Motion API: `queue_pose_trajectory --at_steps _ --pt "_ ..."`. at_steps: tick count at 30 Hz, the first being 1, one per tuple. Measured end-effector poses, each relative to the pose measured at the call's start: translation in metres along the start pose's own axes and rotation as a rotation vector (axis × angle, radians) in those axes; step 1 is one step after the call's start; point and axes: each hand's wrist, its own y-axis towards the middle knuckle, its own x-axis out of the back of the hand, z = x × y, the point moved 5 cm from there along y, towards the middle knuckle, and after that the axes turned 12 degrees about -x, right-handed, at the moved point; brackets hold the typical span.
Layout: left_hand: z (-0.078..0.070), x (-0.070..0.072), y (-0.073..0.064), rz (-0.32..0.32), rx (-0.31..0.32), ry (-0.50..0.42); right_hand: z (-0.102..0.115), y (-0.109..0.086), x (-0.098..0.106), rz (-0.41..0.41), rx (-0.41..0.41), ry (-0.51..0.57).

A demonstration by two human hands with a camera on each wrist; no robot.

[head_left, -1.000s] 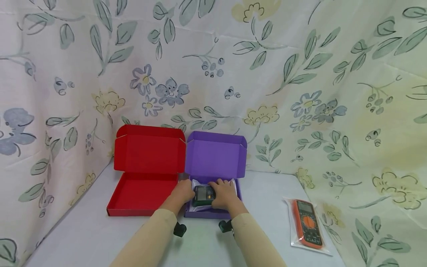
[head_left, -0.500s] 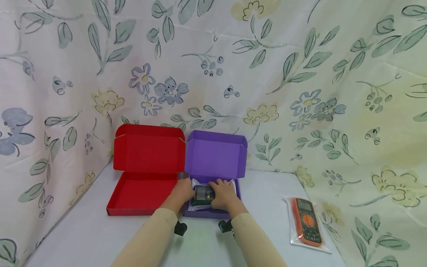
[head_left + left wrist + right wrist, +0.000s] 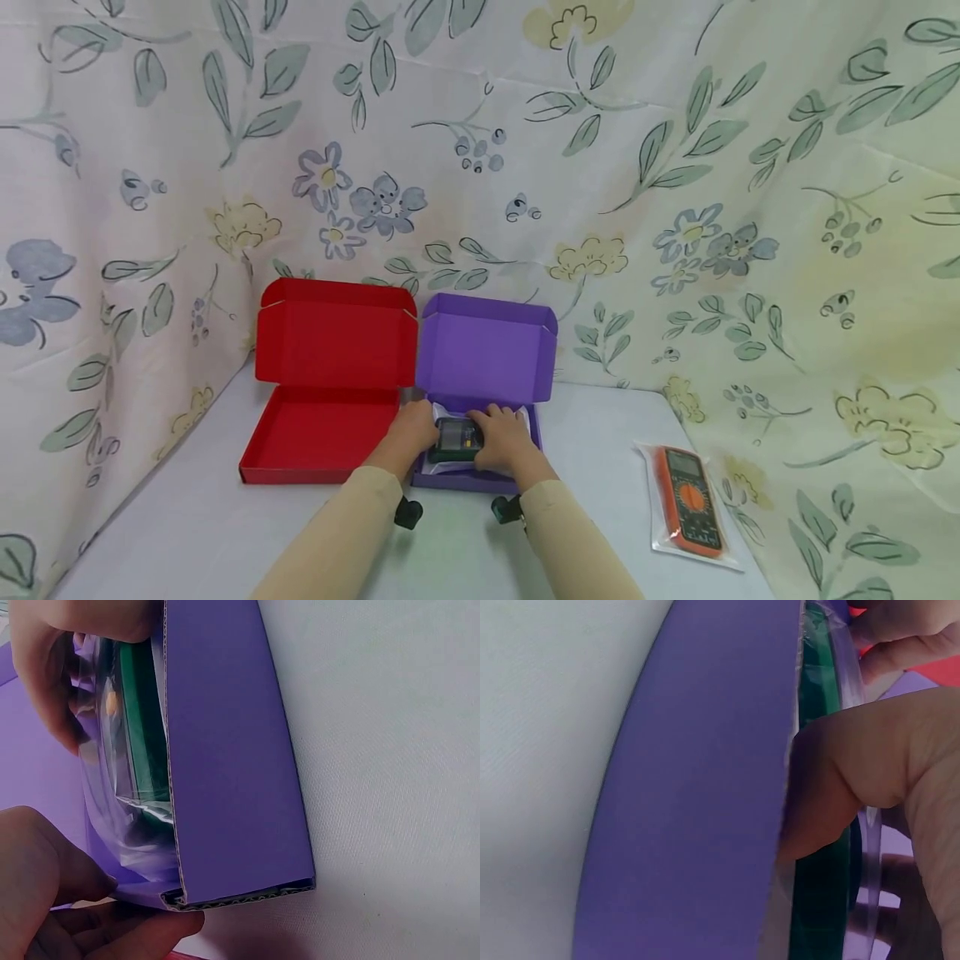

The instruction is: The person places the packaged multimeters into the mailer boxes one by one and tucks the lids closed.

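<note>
A purple cardboard box (image 3: 486, 358) with a raised lid stands mid-table in the head view. A dark green handheld meter (image 3: 455, 435) with a grey screen lies in it, wrapped in a clear plastic bag (image 3: 109, 780). My left hand (image 3: 411, 429) pinches the box's left side wall, its thumb (image 3: 75, 870) inside and its fingers outside. With thumb and fingers, my right hand (image 3: 506, 437) grips the bagged meter, the thumb (image 3: 832, 780) tucked behind the front wall. The hand hides the meter's right part.
Left of the purple box stands an open red box (image 3: 333, 346), its bare inside showing. An orange multimeter (image 3: 690, 500) in a clear bag lies at the table's right. A floral curtain (image 3: 480, 150) hangs behind the white table (image 3: 592, 500).
</note>
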Motion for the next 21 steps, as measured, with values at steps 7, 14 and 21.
queue_pose_trajectory --at_steps 7,14,21 --pt "-0.002 0.0 -0.001 -0.009 -0.016 0.017 -0.005 -0.003 -0.001 0.008 0.011 0.041" --pt "-0.002 0.0 0.0 -0.011 -0.018 0.031 -0.012 -0.002 -0.01 0.005 0.025 0.066" --pt "-0.002 0.0 -0.001 -0.014 -0.024 0.032 -0.016 -0.001 -0.017 -0.018 0.028 0.083"
